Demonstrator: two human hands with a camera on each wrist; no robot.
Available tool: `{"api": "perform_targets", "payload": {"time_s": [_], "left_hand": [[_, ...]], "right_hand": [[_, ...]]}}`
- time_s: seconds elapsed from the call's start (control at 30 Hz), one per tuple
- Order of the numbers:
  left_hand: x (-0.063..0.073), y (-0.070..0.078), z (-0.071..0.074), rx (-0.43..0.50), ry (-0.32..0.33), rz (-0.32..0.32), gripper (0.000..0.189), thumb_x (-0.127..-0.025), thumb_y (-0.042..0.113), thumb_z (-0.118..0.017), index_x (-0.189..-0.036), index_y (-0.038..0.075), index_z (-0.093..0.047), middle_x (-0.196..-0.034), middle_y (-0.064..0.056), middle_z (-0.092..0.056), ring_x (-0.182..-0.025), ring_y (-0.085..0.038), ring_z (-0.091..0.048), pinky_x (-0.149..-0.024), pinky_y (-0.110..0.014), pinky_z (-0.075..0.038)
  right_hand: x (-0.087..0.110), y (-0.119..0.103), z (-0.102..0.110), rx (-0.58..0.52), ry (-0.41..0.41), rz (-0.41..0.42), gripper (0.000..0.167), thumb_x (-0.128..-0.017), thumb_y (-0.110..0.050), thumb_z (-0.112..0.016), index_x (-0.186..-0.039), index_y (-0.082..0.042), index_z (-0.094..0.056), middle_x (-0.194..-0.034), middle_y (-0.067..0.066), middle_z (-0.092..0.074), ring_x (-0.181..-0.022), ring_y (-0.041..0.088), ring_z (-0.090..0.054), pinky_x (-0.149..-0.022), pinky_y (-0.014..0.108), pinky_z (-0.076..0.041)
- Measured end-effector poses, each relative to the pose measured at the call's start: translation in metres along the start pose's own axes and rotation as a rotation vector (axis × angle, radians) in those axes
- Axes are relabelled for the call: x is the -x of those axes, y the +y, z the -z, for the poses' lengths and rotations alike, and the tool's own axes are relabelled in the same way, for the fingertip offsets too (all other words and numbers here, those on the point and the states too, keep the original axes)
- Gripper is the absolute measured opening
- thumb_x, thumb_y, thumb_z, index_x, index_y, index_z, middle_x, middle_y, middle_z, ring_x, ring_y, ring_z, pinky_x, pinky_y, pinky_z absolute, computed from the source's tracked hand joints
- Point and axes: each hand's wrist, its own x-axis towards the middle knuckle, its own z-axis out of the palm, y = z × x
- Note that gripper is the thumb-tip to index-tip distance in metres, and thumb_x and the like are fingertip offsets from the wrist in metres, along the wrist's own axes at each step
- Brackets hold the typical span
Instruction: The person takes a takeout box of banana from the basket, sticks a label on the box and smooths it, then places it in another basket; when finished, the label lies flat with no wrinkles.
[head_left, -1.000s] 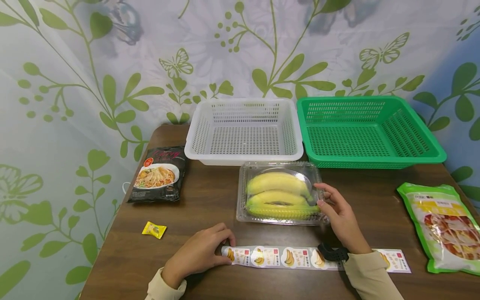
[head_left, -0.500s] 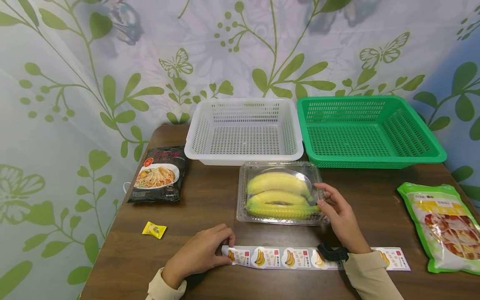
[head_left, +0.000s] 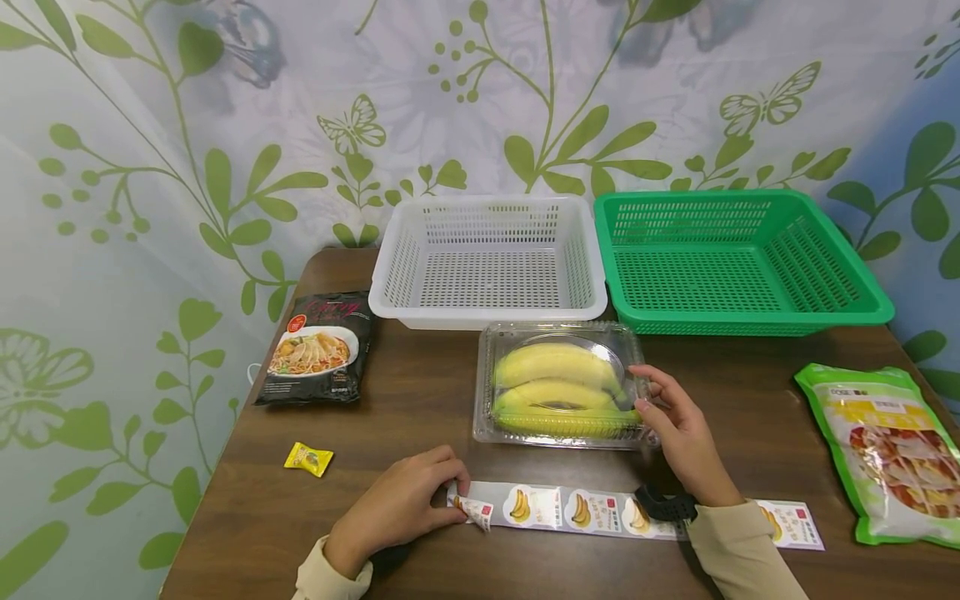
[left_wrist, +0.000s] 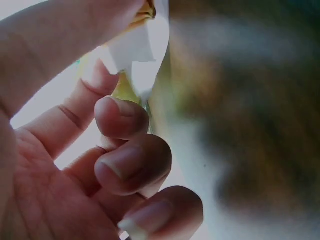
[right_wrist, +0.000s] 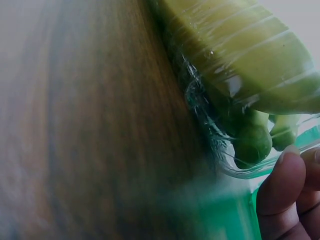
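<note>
My left hand (head_left: 405, 504) pinches the left end of a strip of banana stickers (head_left: 592, 510) between thumb and fingers. There one sticker (left_wrist: 137, 45) is lifted and folded over, baring grey backing in the head view. A clear plastic clamshell box (head_left: 483, 425) with bananas (head_left: 555, 392) inside lies just beyond the strip. Thumb and fingers of my right hand (head_left: 678, 429) hold this box at its right edge; in the right wrist view the thumb (right_wrist: 285, 182) is at the rim. The right forearm crosses over the strip and hides part of it.
A white basket (head_left: 487, 315) and a green basket (head_left: 750, 321) stand behind the box. To the left lie a black noodle packet (head_left: 315, 350) and a small yellow wrapped piece (head_left: 308, 459). A green-edged food bag (head_left: 888, 454) lies at the right.
The sticker at the strip's left end has come up and folded back in my left fingers, exposing backing. The strip has shifted slightly. My right hand and the box stay in place.
</note>
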Motion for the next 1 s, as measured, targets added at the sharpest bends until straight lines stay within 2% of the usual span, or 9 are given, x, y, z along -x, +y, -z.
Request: {"api": "perform_targets", "payload": {"time_s": [0.17,0.33,0.6,0.77,1.0], "left_hand": [[0.001,-0.001,0.0,0.028,-0.002,0.007,0.033,-0.077,0.026,-0.092,-0.089,0.026,-0.061,-0.091,0.015,-0.053,-0.074,-0.002,-0.049,-0.066,-0.019,-0.042],[0.002,-0.001,0.001,0.057,-0.013,0.014,0.024,-0.081,0.027,-0.089,-0.088,0.026,-0.066,-0.089,0.015,-0.055,-0.077,-0.003,-0.053,-0.07,-0.02,-0.045],[0.003,0.001,0.004,0.099,-0.038,0.001,0.017,-0.085,0.022,-0.085,-0.085,0.028,-0.07,-0.087,0.015,-0.057,-0.074,-0.002,-0.054,-0.069,-0.019,-0.045],[0.006,0.006,0.01,0.161,-0.055,-0.03,0.014,-0.089,0.025,-0.083,-0.087,0.029,-0.069,-0.088,0.015,-0.058,-0.074,-0.003,-0.053,-0.069,-0.019,-0.045],[0.009,0.009,0.024,0.314,-0.002,-0.092,0.01,-0.092,0.026,-0.08,-0.092,0.028,-0.07,-0.091,0.011,-0.06,-0.081,-0.006,-0.057,-0.071,-0.024,-0.052]], "right_hand": [[0.001,0.0,-0.001,0.003,-0.001,-0.002,0.042,-0.106,-0.004,-0.052,-0.147,-0.012,-0.052,-0.105,0.002,-0.047,-0.082,0.019,-0.052,-0.066,0.03,-0.042],[0.001,0.001,-0.001,-0.002,-0.002,0.0,0.041,-0.106,-0.005,-0.052,-0.147,-0.011,-0.052,-0.104,0.005,-0.046,-0.082,0.019,-0.051,-0.065,0.03,-0.042],[0.001,0.001,-0.002,0.007,-0.003,-0.006,0.041,-0.106,-0.007,-0.052,-0.147,-0.012,-0.052,-0.104,0.007,-0.046,-0.082,0.02,-0.051,-0.066,0.03,-0.042],[0.001,0.001,-0.001,-0.009,-0.002,0.0,0.042,-0.106,-0.005,-0.051,-0.147,-0.012,-0.052,-0.106,0.004,-0.047,-0.087,0.02,-0.05,-0.067,0.031,-0.041],[0.0,0.001,-0.001,-0.023,-0.003,0.018,0.042,-0.106,-0.004,-0.052,-0.147,-0.01,-0.052,-0.108,0.005,-0.049,-0.089,0.019,-0.05,-0.066,0.03,-0.042]]}}
